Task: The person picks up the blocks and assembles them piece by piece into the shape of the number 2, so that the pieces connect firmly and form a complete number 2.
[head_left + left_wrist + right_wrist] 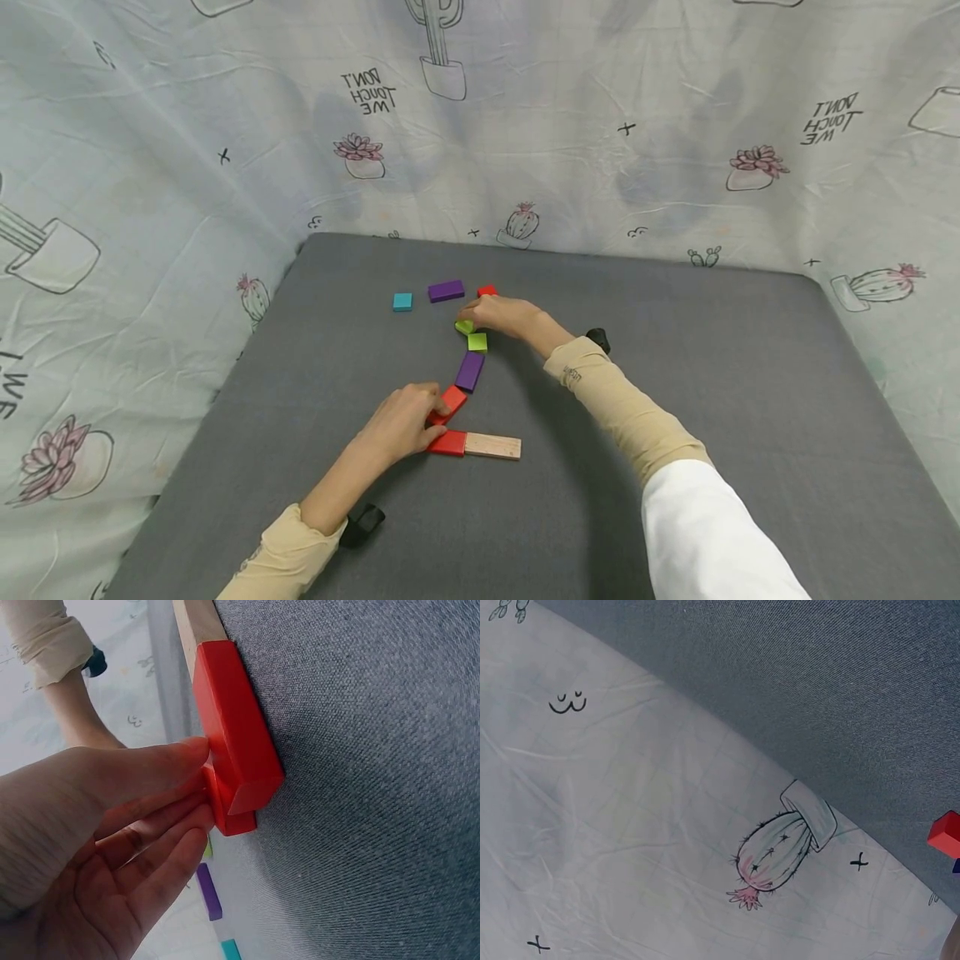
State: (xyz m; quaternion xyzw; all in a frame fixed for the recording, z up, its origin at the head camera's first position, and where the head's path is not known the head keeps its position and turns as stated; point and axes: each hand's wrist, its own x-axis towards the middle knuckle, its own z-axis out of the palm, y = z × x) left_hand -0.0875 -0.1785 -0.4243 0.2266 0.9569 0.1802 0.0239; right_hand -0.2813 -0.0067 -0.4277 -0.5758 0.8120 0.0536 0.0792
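My left hand point(397, 423) is at the near end of a bent row of blocks. Its thumb and fingers pinch the left end of a slanted red block point(453, 400). Beside the thumb lies a second red block point(447, 443), end to end with a bare wooden block point(492, 446); in the left wrist view this red block point(234, 724) partly hides the slanted one. Farther away, my right hand point(508, 317) pinches a green block point(463, 327), partly covered by the fingers. Another green block point(477, 342) and a purple block point(470, 372) continue the row between the hands.
Beyond the row lie a teal block point(402, 302), a purple block point(446, 291) and a red block point(487, 291), which the right hand partly hides. The grey tabletop point(735, 400) meets a cactus-print curtain point(570, 150) at the back and sides.
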